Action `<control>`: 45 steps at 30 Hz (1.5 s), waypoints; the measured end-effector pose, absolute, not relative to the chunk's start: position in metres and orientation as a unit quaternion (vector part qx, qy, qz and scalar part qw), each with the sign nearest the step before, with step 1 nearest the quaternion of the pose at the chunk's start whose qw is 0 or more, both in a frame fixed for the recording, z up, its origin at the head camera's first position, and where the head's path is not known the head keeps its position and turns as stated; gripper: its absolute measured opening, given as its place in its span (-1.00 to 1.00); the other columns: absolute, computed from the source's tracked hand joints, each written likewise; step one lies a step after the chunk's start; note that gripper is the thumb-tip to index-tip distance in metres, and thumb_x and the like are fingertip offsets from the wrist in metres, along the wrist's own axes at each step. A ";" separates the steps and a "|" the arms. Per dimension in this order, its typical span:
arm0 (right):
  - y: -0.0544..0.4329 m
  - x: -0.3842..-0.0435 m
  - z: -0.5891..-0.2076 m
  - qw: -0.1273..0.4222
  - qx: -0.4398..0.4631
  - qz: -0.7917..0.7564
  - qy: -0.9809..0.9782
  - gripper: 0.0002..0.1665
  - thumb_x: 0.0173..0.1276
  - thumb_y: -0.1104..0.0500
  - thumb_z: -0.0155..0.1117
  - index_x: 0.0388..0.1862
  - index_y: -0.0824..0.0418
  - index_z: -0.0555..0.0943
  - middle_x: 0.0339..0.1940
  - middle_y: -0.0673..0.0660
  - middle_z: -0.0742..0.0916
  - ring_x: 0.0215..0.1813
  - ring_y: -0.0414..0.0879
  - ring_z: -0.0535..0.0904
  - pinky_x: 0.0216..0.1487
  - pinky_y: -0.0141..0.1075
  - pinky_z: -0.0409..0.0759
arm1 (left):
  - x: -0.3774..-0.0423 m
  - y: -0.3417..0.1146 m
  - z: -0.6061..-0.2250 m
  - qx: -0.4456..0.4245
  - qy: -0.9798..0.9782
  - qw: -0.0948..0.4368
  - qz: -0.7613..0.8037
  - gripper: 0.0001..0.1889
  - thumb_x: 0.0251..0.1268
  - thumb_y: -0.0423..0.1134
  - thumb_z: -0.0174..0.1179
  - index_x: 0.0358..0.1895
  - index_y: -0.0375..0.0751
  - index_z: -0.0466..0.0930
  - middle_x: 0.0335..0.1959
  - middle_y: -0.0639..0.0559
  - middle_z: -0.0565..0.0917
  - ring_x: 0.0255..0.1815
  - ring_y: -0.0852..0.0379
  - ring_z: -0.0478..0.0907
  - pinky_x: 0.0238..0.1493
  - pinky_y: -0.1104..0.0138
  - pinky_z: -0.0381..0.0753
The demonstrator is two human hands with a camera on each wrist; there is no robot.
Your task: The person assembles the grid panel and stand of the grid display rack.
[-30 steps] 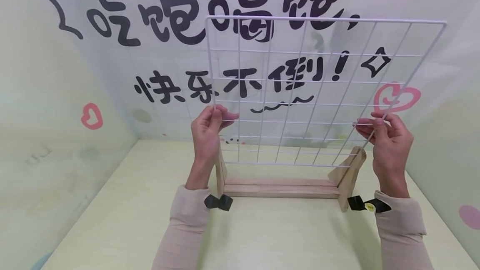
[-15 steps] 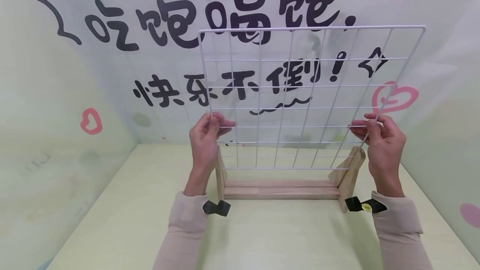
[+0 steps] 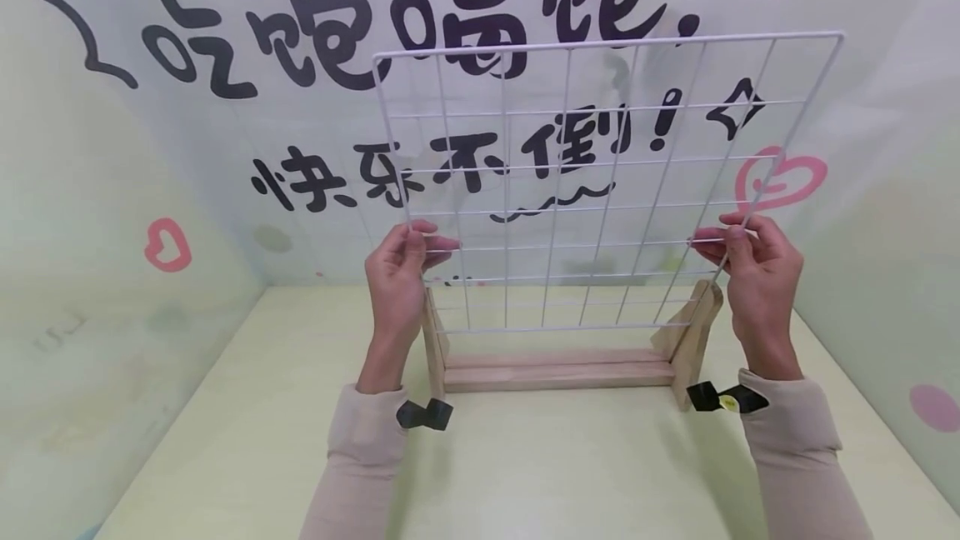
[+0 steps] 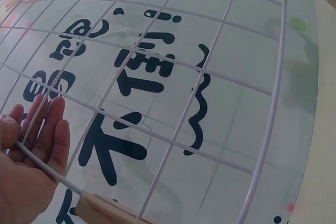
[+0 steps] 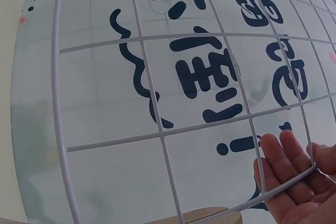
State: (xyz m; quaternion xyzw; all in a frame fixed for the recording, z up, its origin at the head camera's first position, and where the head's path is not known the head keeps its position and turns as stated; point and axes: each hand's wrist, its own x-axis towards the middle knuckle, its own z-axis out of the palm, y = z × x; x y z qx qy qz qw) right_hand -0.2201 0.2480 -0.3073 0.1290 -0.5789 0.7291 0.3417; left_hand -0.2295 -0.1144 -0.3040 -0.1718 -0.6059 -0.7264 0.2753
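A white wire grid panel (image 3: 570, 46) stands tilted over a wooden stand, whose base bar (image 3: 558, 377) joins a left upright (image 3: 433, 344) and a right upright (image 3: 699, 344). My left hand (image 3: 397, 282) pinches the panel's left side wire between thumb and fingers. On the opposite side wire, my right hand (image 3: 765, 290) pinches at about the same height. In the wrist views, the side wires run down to the wood, at the left upright's end (image 4: 110, 211) and the right upright's end (image 5: 215, 216). The panel's lower wire shows above the base bar; whether it sits in a groove I cannot tell.
The stand rests on a pale table (image 3: 555, 465). Behind it hangs a white sheet (image 3: 337, 119) with black lettering and pink hearts. More sheeting encloses the left and right sides. Black straps with dark blocks (image 3: 424, 414) sit at both sleeve cuffs.
The panel's top edge has shifted left and its slant has changed, its left corner now lower than its right. Both hands keep their pinch on the side wires. The head view has shifted slightly.
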 end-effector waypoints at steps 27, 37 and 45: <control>0.245 -0.222 -0.318 0.341 0.128 0.726 -0.582 -0.84 0.47 0.32 0.14 -0.11 0.41 0.61 -0.38 0.10 0.81 -0.34 -0.14 0.77 -0.15 -0.39 0.71 | -0.231 -0.118 -0.312 -0.163 -0.621 0.262 -0.720 -0.79 0.54 -0.23 -0.02 -0.22 -0.22 0.57 -0.43 0.21 0.76 -0.27 0.21 0.75 -0.05 0.28 0.72; 0.245 -0.221 -0.319 0.340 0.139 0.717 -0.593 -0.84 0.49 0.36 0.10 -0.10 0.40 0.61 -0.36 0.08 0.81 -0.33 -0.16 0.78 -0.14 -0.42 0.70 | -0.231 -0.119 -0.323 -0.170 -0.614 0.264 -0.724 -0.78 0.55 -0.20 -0.03 -0.22 -0.19 0.58 -0.41 0.19 0.76 -0.28 0.20 0.75 -0.02 0.26 0.72; 0.244 -0.221 -0.318 0.345 0.129 0.708 -0.602 -0.84 0.49 0.37 0.10 -0.11 0.40 0.61 -0.37 0.07 0.81 -0.33 -0.17 0.77 -0.14 -0.42 0.70 | -0.233 -0.119 -0.326 -0.168 -0.612 0.266 -0.726 -0.75 0.55 -0.20 -0.02 -0.20 -0.27 0.57 -0.41 0.21 0.77 -0.27 0.22 0.75 -0.03 0.28 0.72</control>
